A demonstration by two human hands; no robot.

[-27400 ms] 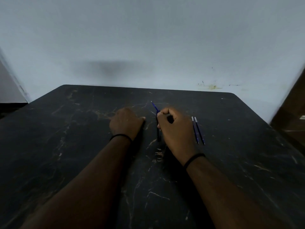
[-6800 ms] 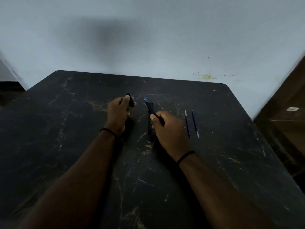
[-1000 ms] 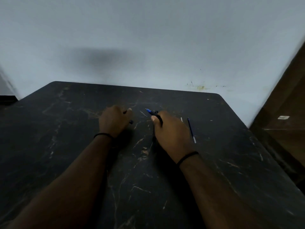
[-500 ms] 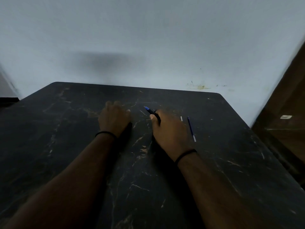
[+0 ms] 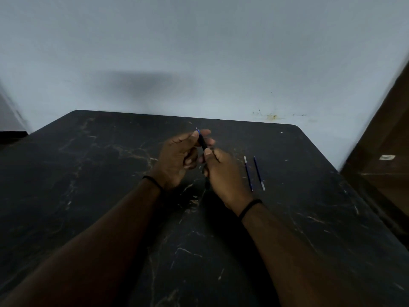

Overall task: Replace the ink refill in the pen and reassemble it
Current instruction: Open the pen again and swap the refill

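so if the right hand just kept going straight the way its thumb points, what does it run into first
Most likely the left hand. The right hand grips the pen low down and points up and left along it, and the left fingers already pinch the pen's tip end right there. Depth is hard to judge.

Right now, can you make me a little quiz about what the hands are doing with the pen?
1. True or false: both hands hold the same pen.
2. How many loose refills lie on the table? A) none B) two C) five
3. Fill in: the loose refills lie to the ______ of the right hand.

Key
1. True. The left hand pinches the pen's front end, near the blue tip, with its fingers, while the right hand grips the part nearer the person.
2. B. Two thin blue refills lie side by side.
3. Right. They rest on the table, apart from both hands.
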